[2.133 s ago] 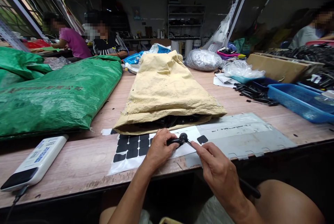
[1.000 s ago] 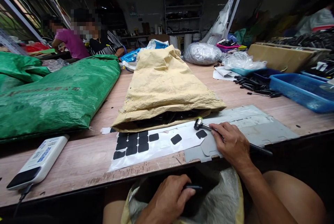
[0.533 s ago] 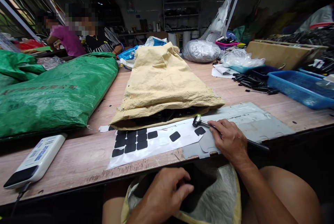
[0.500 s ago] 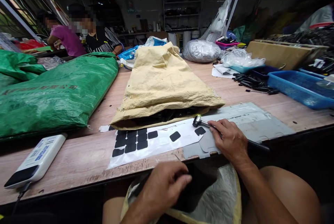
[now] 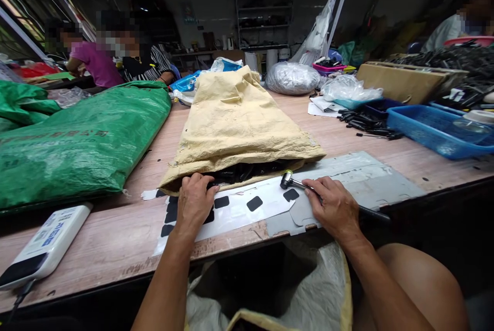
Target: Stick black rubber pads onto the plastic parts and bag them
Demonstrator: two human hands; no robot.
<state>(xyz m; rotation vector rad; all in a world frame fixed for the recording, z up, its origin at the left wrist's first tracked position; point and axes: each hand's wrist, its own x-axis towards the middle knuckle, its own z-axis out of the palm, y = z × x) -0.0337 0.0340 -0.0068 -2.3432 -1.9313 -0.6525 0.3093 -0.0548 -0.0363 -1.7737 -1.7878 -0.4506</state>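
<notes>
My right hand (image 5: pixel 334 206) is closed round the metal shaft of a small hammer (image 5: pixel 299 184). The hammer's head lies over the white sheet near the sack, and its black grip points right. My left hand (image 5: pixel 195 199) is at the mouth of a yellow woven sack (image 5: pixel 243 120), its fingers curled among black parts (image 5: pixel 247 170) inside. Its fingertips are partly hidden, and something dark shows between thumb and forefinger. Under the left wrist lies a white sheet (image 5: pixel 235 215) with black rounded-square pads (image 5: pixel 254 203), some covered by the hand.
An open sack (image 5: pixel 324 279) hangs below the table edge at my lap. To the left are a green sack (image 5: pixel 77 140) and a white power bank (image 5: pixel 57 238) with a cable. A blue tray (image 5: pixel 436 133) and black pieces (image 5: pixel 370 125) sit right. Other people sit further back.
My left hand has moved from above the lap sack up and forward to the yellow sack's mouth. My right hand still holds the hammer in the same spot. The view has shifted slightly.
</notes>
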